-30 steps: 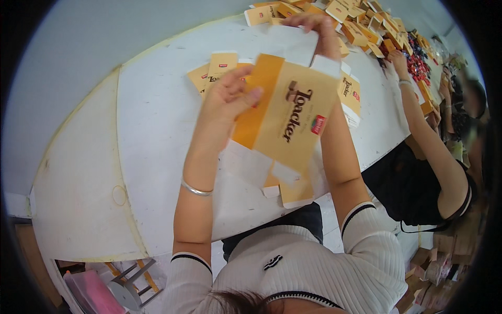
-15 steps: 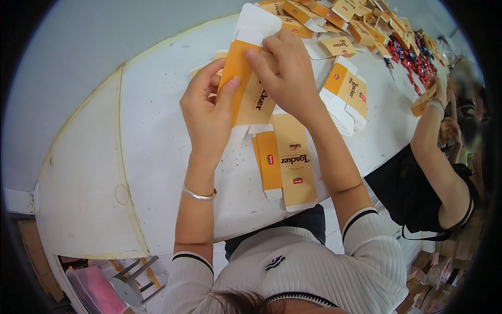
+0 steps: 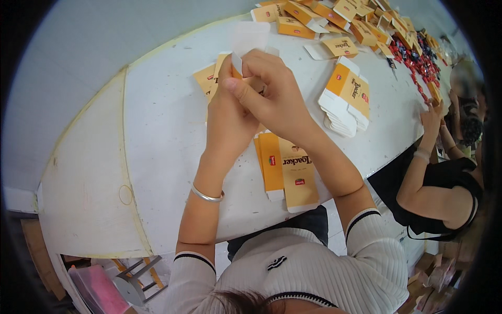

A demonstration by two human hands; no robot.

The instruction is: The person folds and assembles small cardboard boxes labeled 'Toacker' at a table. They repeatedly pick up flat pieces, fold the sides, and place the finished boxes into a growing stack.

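Over the table, both my hands are closed round a small orange carton, whose white end flap stands up above the fingers. My left hand wraps it from the left and below. My right hand overlaps the left, its thumb resting by the left fingers; most of the carton is hidden behind them. Just below my hands, nearer to me, lie flat orange and tan cartons. More tan cartons show behind my left hand. A fanned stack of flat cartons lies right of my right hand.
A big heap of formed cartons covers the far right of the white table. Beside it lie red and dark wrapped sweets. A co-worker's arm reaches in from the right. A grey stool stands low at left.
My left hand has turned and moved right, in under my right hand. The carton's printed side was in view before; now mainly its white flap shows. The co-worker's arm has shifted.
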